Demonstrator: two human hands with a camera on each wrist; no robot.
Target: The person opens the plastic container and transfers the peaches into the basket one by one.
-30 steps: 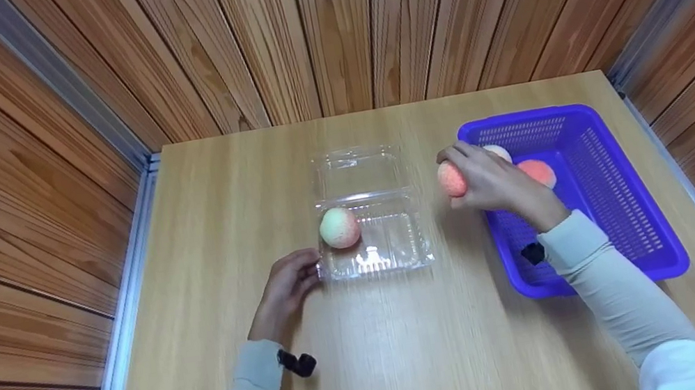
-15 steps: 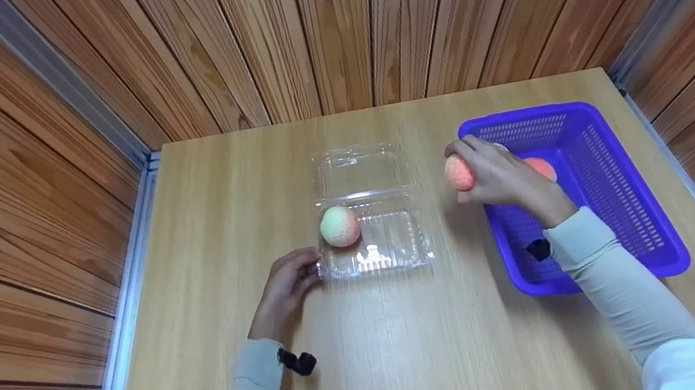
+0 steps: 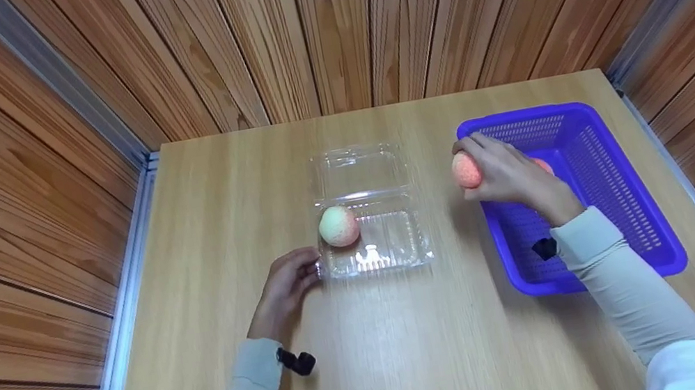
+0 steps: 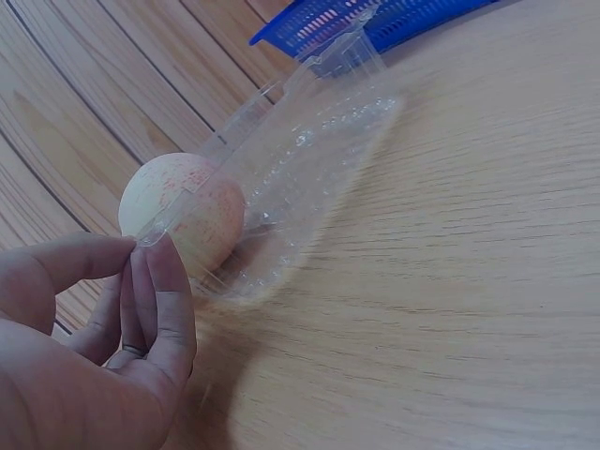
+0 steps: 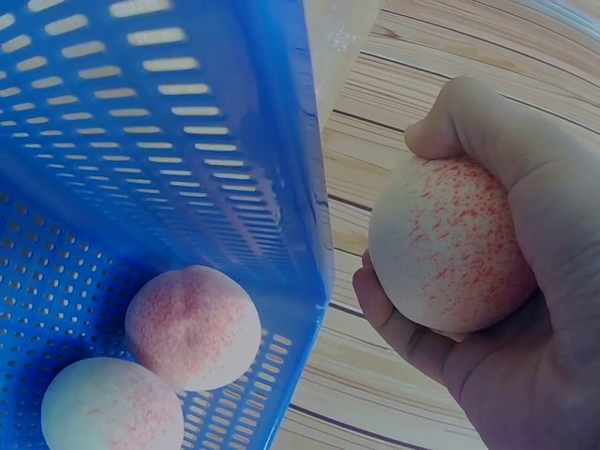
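My right hand (image 3: 505, 174) grips a peach (image 5: 455, 246), thumb on one side and fingers curled round the other. It hovers at the left rim of the purple-blue basket (image 3: 624, 194), and the peach (image 3: 466, 171) is just outside that rim. Two more peaches lie inside: a pinkish peach (image 5: 193, 328) touching a paler peach (image 5: 112, 409). At the table's middle, a clear plastic clamshell box (image 3: 390, 238) lies unfolded, its lid (image 3: 358, 173) toward the back. One peach (image 3: 339, 227) sits at the left of its base. My left hand (image 4: 103, 328) pinches the box's near-left corner between thumb and fingers.
The wooden table (image 3: 389, 357) carries the box and, to its right, the basket. Wood-plank walls (image 3: 340, 26) rise behind and on both sides. A metal rail (image 3: 127, 309) runs along the table's left edge.
My right hand has drifted slightly right, toward the basket, still holding the peach; it now covers more of the peaches inside. My left hand and the box stay where they were.
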